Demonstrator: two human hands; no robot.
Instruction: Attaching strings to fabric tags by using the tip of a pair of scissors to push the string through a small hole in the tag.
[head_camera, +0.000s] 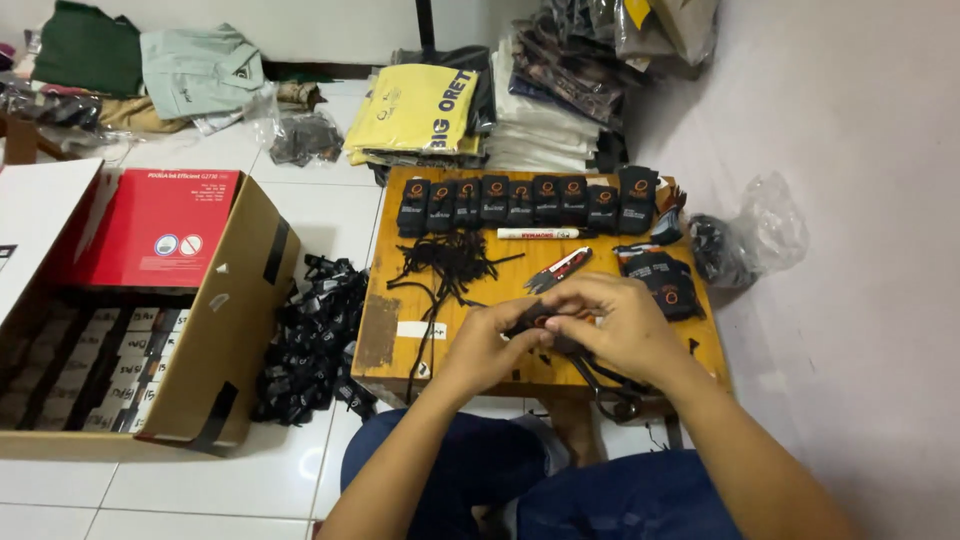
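Pinching a small black tag (533, 320) between both sets of fingertips at lower centre of the frame, the left hand (487, 348) and right hand (612, 325) hover over the wooden table (385, 340). A slip could drop it among the loose black strings (445, 265) just above, or a hand could brush the red-handled cutter (560, 268).

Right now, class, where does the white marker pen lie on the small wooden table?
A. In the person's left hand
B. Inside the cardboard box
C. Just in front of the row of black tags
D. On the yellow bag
C: the white marker pen lies flat on the wooden table, just on the person's side of the row of black tags.
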